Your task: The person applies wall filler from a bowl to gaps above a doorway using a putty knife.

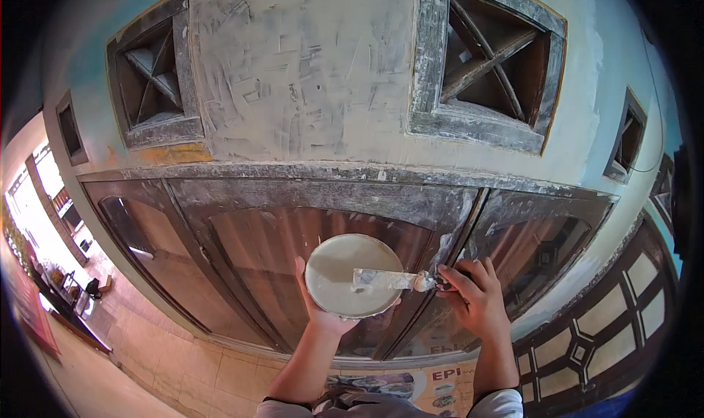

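My left hand (321, 317) cups a round tub (307, 275) from below and the side, its fingers wrapped around the wall. Smooth off-white filler paste (345, 255) covers the inside of the tub. Over the tub's right half lies the blade of a putty knife (385, 280), smeared with the same pale paste. The blade seems to touch or hover just above the paste; I cannot tell which. My right hand (475, 297) is closed on the knife's handle, which the fingers mostly hide.
Ahead rises a wall (315, 81) with rough, streaky patches of filler. Square wooden vents with crossed bars sit at its left (154, 81) and right (490, 55). Below runs a dusty wooden beam (323, 191) over glazed doors (323, 224). A printed banner (440, 385) lies beneath me on the tiles.
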The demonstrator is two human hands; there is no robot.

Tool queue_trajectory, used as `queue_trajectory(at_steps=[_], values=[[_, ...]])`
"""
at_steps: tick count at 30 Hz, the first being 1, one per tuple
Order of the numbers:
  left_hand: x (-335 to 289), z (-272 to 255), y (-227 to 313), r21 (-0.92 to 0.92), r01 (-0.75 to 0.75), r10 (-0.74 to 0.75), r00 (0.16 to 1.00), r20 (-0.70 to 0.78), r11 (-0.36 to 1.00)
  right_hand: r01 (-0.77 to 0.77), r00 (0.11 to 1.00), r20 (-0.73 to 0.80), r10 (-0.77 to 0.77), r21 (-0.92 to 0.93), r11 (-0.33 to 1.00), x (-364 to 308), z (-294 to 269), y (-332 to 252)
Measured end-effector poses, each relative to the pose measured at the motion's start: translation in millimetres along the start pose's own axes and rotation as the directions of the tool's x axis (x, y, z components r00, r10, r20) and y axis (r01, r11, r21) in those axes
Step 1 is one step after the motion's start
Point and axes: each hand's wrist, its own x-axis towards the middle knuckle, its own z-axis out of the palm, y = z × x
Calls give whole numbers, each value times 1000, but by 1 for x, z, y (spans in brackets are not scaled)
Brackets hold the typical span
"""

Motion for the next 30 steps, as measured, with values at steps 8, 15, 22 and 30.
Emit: queue_trajectory(at_steps=[8, 15, 22, 30], values=[[-1, 3, 14, 58, -33, 34, 999, -6, 998, -134, 973, -180, 143, 65, 989, 8, 36, -14], [-3, 1, 40, 34, -58, 57, 998, 28, 998, -239, 971, 53, 234, 107, 965, 8, 72, -27], [-3, 10, 85, 160, -61, 51, 997, 62, 985, -277, 959, 63, 276, 397, 875, 39, 148, -19], [-22, 12, 129, 162, -72, 57, 994, 90, 984, -255, 955, -101, 278, 191, 948, 133, 194, -30]])
